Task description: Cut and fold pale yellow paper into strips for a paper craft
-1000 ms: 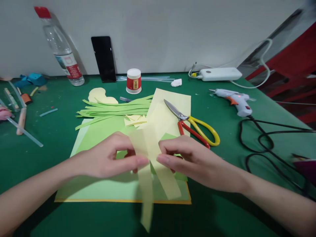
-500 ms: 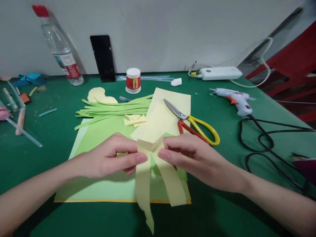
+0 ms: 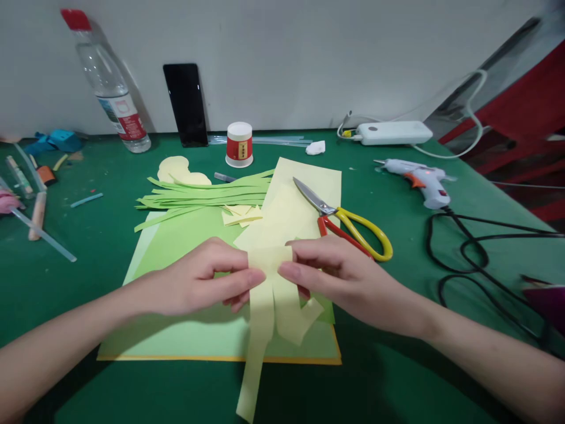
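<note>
green covers the desk (image 3: pixel 57 282), and spread on it is a pale green sheet (image 3: pixel 198 341) with a brighter green sheet (image 3: pixel 185 253) lying on top. both hands work above these: the left hand (image 3: pixel 203 282) and the right hand (image 3: pixel 335 271) reach in from either side, thumbs facing each other and just apart. beyond them rests a cream sheet (image 3: pixel 300 182), with scissors (image 3: pixel 326 209) lying partly across it, blades pointing away, the handles close behind the right hand.

smaller again is the yellow paper piece (image 3: pixel 270 259), held up over the sheets between the two hands. the fingers of each hand grasp it in a pinch, thumb on the near face. below the joined top band it splits into two tails: the left tail (image 3: pixel 253 377) hangs longer, out past the near edge of the sheets, while the right tail (image 3: pixel 289 318) is shorter and bent at its lower end.

smallest is the slit (image 3: pixel 273 300), which begins near the thumbs and calls for the most care. thin paper like this would likely tear further if tugged sideways, so both pinches are best set level, close to its top, with light, even pressure. the bent end is better smoothed before any crease is pressed, and the right knuckles should stay clear of the scissors.
</note>
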Demonstrator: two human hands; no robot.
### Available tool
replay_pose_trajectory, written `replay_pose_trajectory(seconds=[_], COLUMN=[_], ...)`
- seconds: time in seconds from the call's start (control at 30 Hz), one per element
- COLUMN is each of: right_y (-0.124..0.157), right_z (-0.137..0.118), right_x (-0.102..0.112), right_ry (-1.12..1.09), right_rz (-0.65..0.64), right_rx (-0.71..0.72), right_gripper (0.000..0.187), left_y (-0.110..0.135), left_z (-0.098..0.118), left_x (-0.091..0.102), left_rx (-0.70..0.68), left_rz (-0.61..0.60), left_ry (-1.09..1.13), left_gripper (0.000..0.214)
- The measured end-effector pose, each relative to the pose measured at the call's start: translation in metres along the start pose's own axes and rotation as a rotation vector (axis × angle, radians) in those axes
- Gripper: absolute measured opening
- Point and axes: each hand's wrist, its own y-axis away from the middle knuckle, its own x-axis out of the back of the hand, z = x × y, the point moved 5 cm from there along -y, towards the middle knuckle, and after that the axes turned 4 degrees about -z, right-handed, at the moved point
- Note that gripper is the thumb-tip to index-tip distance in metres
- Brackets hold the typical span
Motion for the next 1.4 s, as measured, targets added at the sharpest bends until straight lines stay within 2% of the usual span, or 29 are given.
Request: replay_pose_trajectory(seconds=[0.27,0.47,0.57,0.73,0.9,1.0,1.17,1.27,1.37,1.4], right_y=[0.002,0.001,-0.002,-0.003,-0.002,0.000,0.010,0.003,-0.014,-0.018], right_z=[-0.005,-0.008,-0.006,-0.006,0.004,0.006,0.000,0.009,0.035,0.042], right_x=[0.011,0.009,0.005,0.009,0.014,0.022,0.050,0.068,0.082,0.086], right_ry=[-0.035,-0.123,-0.168,-0.181,-0.244,-0.456,-0.750,-0.626,-0.459,-0.305], right_rz=[0.022,0.066,0.074,0.156,0.226,0.316,0.589,0.662,0.664,0.670], right_rx=[0.070,0.101,0.045,0.040,0.035,-0.009,-0.057,-0.009,-0.043,-0.074], right_gripper=[0.036,0.030,0.026,0.029,0.031,0.020,0.012,0.010,0.011,0.015], left_y=[0.002,-0.001,-0.003,-0.003,-0.004,-0.005,-0.002,-0.002,-0.003,-0.003], left_z=[-0.003,-0.009,-0.008,-0.006,-0.004,-0.009,-0.022,-0.028,-0.030,-0.030], left_x=[0.006,0.000,0.000,0.005,0.004,0.007,0.024,0.030,0.030,0.031], left_rx=[0.016,0.063,0.047,0.042,0.056,0.122,0.171,0.166,0.156,0.156], left_rz=[0.007,-0.008,0.054,0.171,0.216,0.270,0.426,0.454,0.452,0.461], left_ry=[0.027,0.004,-0.013,-0.017,-0.041,0.051,0.286,0.335,0.348,0.343], left_gripper=[0.035,0.035,0.034,0.033,0.020,0.019,0.016,0.018,0.018,0.017])
